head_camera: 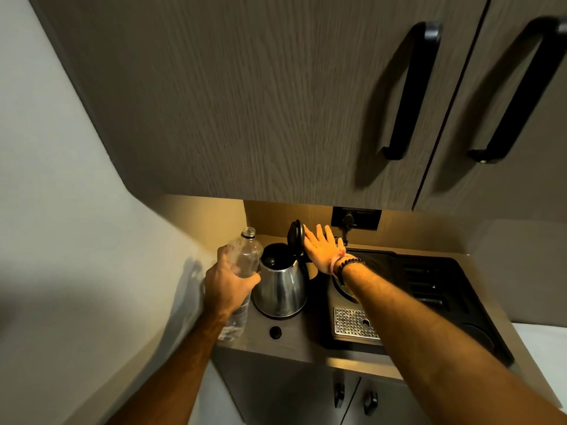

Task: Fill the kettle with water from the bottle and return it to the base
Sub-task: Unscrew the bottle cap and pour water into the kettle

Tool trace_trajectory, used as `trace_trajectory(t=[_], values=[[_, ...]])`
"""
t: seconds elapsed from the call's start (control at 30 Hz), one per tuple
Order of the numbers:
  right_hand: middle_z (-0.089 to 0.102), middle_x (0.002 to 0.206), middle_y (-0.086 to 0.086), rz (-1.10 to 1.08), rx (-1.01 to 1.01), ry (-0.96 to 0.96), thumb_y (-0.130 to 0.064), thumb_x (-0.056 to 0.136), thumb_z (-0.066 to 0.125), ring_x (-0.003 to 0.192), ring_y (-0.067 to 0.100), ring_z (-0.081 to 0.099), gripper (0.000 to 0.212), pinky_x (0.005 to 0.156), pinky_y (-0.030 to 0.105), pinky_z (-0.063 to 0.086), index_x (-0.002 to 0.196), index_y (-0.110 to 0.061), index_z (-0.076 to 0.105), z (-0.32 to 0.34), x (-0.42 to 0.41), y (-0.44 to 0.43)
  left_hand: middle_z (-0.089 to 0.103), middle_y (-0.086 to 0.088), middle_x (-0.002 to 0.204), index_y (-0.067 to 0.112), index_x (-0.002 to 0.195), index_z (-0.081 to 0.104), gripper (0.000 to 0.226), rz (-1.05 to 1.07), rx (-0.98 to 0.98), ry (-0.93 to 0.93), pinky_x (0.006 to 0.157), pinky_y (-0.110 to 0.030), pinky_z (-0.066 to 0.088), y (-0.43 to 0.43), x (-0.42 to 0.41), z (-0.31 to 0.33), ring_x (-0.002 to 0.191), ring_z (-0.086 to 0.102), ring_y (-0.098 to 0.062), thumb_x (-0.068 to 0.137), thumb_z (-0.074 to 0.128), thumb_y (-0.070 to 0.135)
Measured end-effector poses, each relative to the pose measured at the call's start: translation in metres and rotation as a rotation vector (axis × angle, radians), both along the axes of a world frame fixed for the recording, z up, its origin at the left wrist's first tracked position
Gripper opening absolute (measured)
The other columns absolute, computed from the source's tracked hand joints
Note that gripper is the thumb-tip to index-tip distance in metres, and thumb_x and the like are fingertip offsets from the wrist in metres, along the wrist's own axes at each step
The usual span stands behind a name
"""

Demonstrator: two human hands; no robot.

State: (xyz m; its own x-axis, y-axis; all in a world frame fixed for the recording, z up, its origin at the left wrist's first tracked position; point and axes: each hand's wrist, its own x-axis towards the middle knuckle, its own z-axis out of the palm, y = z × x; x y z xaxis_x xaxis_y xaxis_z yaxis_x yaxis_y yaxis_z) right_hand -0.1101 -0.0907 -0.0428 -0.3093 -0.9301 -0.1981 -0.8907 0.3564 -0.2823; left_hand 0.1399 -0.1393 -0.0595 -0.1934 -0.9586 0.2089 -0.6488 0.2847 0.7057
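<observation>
A steel kettle [280, 289] stands on the counter with its black lid [295, 236] swung up and its mouth uncovered. My left hand [228, 285] grips a clear plastic bottle [244, 256], uncapped and upright, just left of the kettle. My right hand [320, 246] is flat with fingers spread, its fingertips against the back of the raised lid. The bottle's black cap [275, 332] lies on the counter in front of the kettle. Whether the kettle's base is under it is hidden.
A black tray [454, 299] with a perforated metal drip grid [354, 323] fills the counter to the right. A wall socket [356, 218] sits behind it. Wooden cupboards with black handles [411, 90] hang low overhead; a wall closes the left side.
</observation>
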Motion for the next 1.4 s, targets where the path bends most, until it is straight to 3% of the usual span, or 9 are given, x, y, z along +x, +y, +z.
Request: trace_trajectory(t=[0.1, 0.17, 0.27, 0.43, 0.53, 0.63, 0.83, 1.27, 1.4], values=[[-0.009, 0.164, 0.016, 0.015, 0.001, 0.04, -0.046, 0.102, 0.026, 0.149, 0.038, -0.015, 0.066, 0.116, 0.065, -0.001, 0.155, -0.031, -0.01, 0.001, -0.002, 0.0, 0.067, 0.0, 0.087, 0.036, 0.12, 0.036, 0.083, -0.115, 0.067, -0.179, 0.075, -0.034, 0.054, -0.006, 0.003, 0.017, 0.084, 0.065, -0.027, 0.049, 0.075, 0.054], [-0.009, 0.164, 0.018, 0.034, 0.013, 0.08, -0.045, 0.101, 0.028, 0.149, 0.039, -0.015, 0.068, 0.117, 0.066, 0.0, 0.155, -0.029, -0.011, 0.004, -0.003, 0.0, 0.062, -0.002, 0.095, 0.037, 0.118, 0.034, 0.086, -0.154, 0.136, -0.306, 0.076, -0.036, 0.053, -0.006, 0.001, 0.028, 0.088, 0.062, -0.028, 0.045, 0.075, 0.055], [-0.011, 0.163, 0.02, 0.044, 0.019, 0.11, -0.046, 0.102, 0.027, 0.149, 0.04, -0.015, 0.069, 0.118, 0.064, 0.0, 0.155, -0.028, -0.012, 0.006, -0.004, 0.001, 0.06, -0.003, 0.101, 0.029, 0.119, 0.04, 0.09, -0.182, 0.23, -0.49, 0.077, -0.037, 0.054, -0.002, -0.004, 0.043, 0.089, 0.06, -0.026, 0.041, 0.08, 0.052], [-0.014, 0.162, 0.021, 0.032, 0.025, 0.144, -0.043, 0.101, 0.037, 0.148, 0.041, -0.018, 0.076, 0.116, 0.066, -0.002, 0.153, -0.028, -0.016, 0.005, -0.001, 0.001, 0.058, -0.001, 0.093, 0.019, 0.112, 0.05, 0.083, -0.225, 0.291, -0.667, 0.063, -0.03, 0.049, 0.005, -0.01, 0.066, 0.08, 0.057, -0.018, 0.039, 0.081, 0.046], [-0.014, 0.162, 0.02, 0.03, 0.024, 0.144, -0.042, 0.1, 0.042, 0.148, 0.041, -0.018, 0.079, 0.116, 0.066, -0.003, 0.152, -0.029, -0.017, 0.005, 0.0, 0.002, 0.06, -0.005, 0.104, 0.017, 0.116, 0.05, 0.085, -0.248, 0.292, -0.775, 0.074, -0.035, 0.053, 0.01, -0.014, 0.077, 0.091, 0.058, -0.022, 0.043, 0.08, 0.048], [-0.013, 0.163, 0.02, 0.04, 0.034, 0.165, -0.035, 0.099, 0.051, 0.148, 0.042, -0.016, 0.086, 0.115, 0.067, -0.001, 0.152, -0.031, -0.017, 0.006, 0.001, 0.003, 0.06, -0.006, 0.108, 0.016, 0.122, 0.052, 0.091, -0.237, 0.3, -0.822, 0.081, -0.039, 0.055, 0.013, -0.013, 0.082, 0.095, 0.059, -0.026, 0.041, 0.08, 0.048], [-0.01, 0.163, 0.021, 0.043, 0.043, 0.185, -0.03, 0.096, 0.057, 0.148, 0.044, -0.013, 0.092, 0.114, 0.069, 0.002, 0.152, -0.03, -0.016, 0.004, 0.002, 0.004, 0.059, -0.005, 0.104, 0.018, 0.121, 0.057, 0.09, -0.214, 0.316, -0.879, 0.079, -0.037, 0.054, 0.021, -0.016, 0.095, 0.095, 0.059, -0.026, 0.038, 0.079, 0.047], [-0.009, 0.164, 0.018, 0.035, 0.049, 0.137, -0.033, 0.098, 0.053, 0.149, 0.042, -0.012, 0.087, 0.114, 0.069, 0.0, 0.152, -0.033, -0.016, 0.007, -0.001, 0.003, 0.06, -0.008, 0.116, 0.016, 0.125, 0.052, 0.09, -0.2, 0.349, -0.894, 0.087, -0.043, 0.055, 0.022, -0.018, 0.1, 0.102, 0.059, -0.027, 0.047, 0.082, 0.046], [-0.009, 0.164, 0.017, 0.044, 0.057, 0.15, -0.032, 0.099, 0.053, 0.149, 0.042, -0.012, 0.086, 0.115, 0.068, 0.001, 0.152, -0.032, -0.016, 0.007, 0.0, 0.003, 0.057, -0.005, 0.106, 0.017, 0.123, 0.052, 0.088, -0.191, 0.34, -0.861, 0.083, -0.04, 0.055, 0.021, -0.014, 0.094, 0.101, 0.059, -0.026, 0.046, 0.083, 0.045]])
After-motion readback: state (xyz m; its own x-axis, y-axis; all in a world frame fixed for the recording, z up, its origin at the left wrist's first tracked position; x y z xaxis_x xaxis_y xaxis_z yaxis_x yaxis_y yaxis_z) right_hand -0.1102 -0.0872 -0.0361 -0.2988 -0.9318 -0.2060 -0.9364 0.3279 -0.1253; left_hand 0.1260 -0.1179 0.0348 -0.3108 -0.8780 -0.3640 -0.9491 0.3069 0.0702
